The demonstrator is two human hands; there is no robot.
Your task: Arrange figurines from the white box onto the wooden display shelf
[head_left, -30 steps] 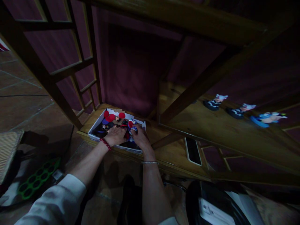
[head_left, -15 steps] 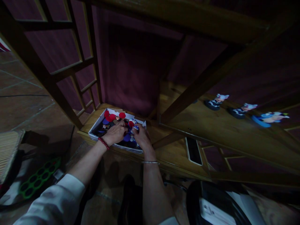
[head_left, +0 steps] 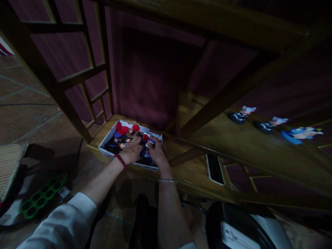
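A white open-topped cardboard box (head_left: 106, 141) stands on the wooden ledge, filled with small figurines in red, blue and black. My left hand (head_left: 132, 151), with a red bead bracelet at its wrist, reaches over the near side into the box. Its fingers are stretched out among the figurines, and their tips are partly lost in the dark colours. Close beside it, my right hand (head_left: 157, 154) pinches a small blue-and-white figurine (head_left: 149, 143) at the box's right end. Red rounded pieces (head_left: 121, 129) lie at the back left of the box.
On the raised wooden shelf (head_left: 223, 135) to the right stand two dark-based figurines (head_left: 240, 115) and a blue one (head_left: 294, 134). A phone (head_left: 215, 169) lies on the lower ledge. Lattice woodwork (head_left: 85, 74) rises at left. A green tray with round holes (head_left: 43, 197) is below left.
My left hand has shifted slightly right and down, uncovering more figurines at the left of the box. My right hand stays nearly in place with the blue-and-white figurine. The view has shifted slightly.
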